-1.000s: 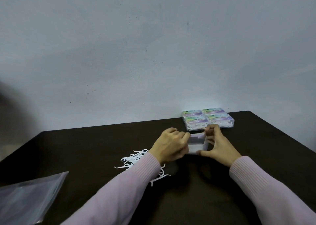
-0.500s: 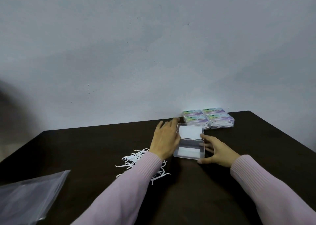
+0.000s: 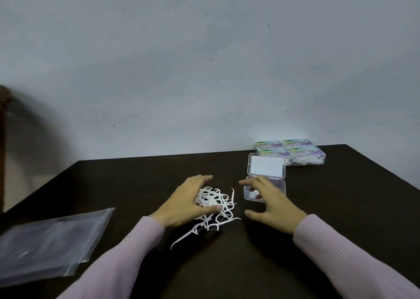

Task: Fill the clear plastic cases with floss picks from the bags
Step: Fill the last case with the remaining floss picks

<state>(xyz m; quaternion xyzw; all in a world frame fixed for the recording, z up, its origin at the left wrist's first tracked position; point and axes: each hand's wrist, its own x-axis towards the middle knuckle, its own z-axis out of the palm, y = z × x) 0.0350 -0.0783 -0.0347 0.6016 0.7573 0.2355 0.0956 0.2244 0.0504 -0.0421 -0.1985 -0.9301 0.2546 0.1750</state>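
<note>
**A:** White picks — loose pile of floss picks (image 3: 216, 205) sits mid-frame on the dark table (image 3: 136, 185), just below centre. Left hand (image 3: 188, 202) is on the pile's left side, fingers curved around it, thumb tip pressing into the heap. Reads as gathering a bunch, but I can't tell yet if anything is actually lifted.

**B:** Right hand?

**A:** Right hand (image 3: 270, 198) hovers over the base of the open case (image 3: 266, 180), fingers spread and relaxed, holding nothing. Whether it touches the base I can't tell. Probably there to steady the base or help scoop from the other side.

**B:** Case state?

**A:** Clear plastic, lid flipped back flat toward the wall, white panel showing in the lid. Base looks empty. It sits just right of the pile, so the transfer path is short. Makes sense.

**B:** Rest of the stock?

**A:** Filled cases (image 3: 293, 152), four with coloured labels, packed together at the table's far edge, upper right of the working area, touching the open lid's far corner or nearly so. Parked clear of the hands. Zip bag (image 3: 50, 242) lies flat at lower left, well apart from the pile; looks emptied, not certain.

**B:** Risk?

**A:** Picks are tangled, a couple of strays trail toward the bottom of the frame. A grab likely drags extras or drops some beside the base.
</note>
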